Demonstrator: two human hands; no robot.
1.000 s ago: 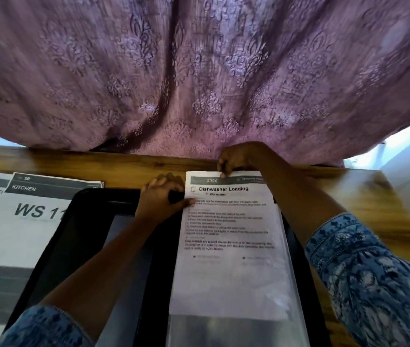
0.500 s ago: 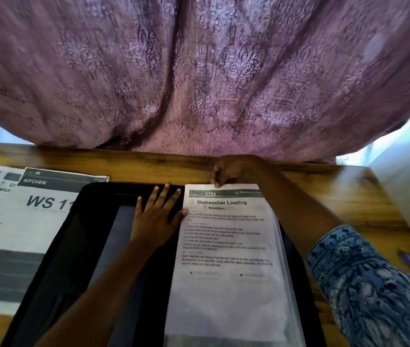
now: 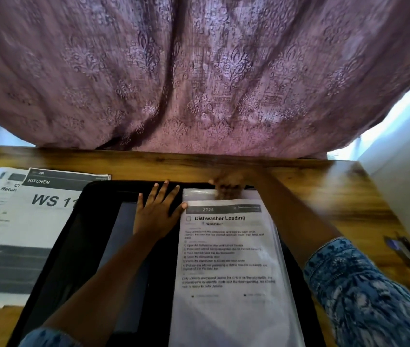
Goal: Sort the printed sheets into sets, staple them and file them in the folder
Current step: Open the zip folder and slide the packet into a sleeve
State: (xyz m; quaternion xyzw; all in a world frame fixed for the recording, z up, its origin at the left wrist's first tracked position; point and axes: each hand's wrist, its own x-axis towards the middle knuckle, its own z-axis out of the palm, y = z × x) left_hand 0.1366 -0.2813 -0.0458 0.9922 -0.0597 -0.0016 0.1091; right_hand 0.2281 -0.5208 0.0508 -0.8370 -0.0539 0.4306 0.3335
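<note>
Flat on the black folder [image 3: 78,246], left hand [image 3: 155,216] fingers spread; right hand [image 3: 226,186], blurred, grips the glossy sleeve [image 3: 199,195].

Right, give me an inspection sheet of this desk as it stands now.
Surface: wooden table, bare along its far edge.
Job's things: black folder lies open; the Dishwasher Loading sheet sits in a clear sleeve on its right half, the sleeve's top showing above the sheet.
Clutter: a spread of printed sheets left of the folder, the top one headed KITCHEN; a pen-like item at the right edge, too blurred to name.
Hands: left hand flat on the folder, fingers spread; right hand at the sleeve's top edge, motion-blurred, grip unclear.
Cables: nothing seen.
Surroundings: patterned purple curtain behind the table, bright light at both sides.
</note>
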